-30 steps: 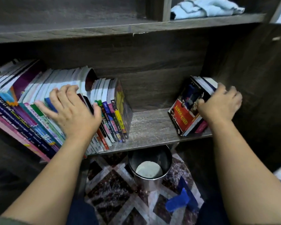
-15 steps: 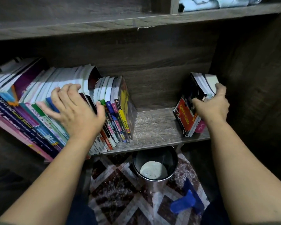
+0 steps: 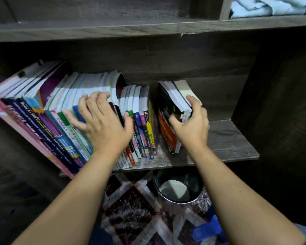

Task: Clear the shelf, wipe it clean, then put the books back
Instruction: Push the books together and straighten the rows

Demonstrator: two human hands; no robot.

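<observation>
So the small bundle of books stands upright on the shelf, just right of the main row of books with a narrow gap between, spines facing the person. It's right at the right hand, so that's the nearer one. That hand grips the bundle, thumb on the left cover and fingers round the far side. The left hand lies open and flat on the row, fingers spread.

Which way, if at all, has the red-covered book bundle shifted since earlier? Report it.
Yes. The red-covered book bundle, gripped by the right hand, slid left, away from the side wall, nearly against the standing row.
</observation>
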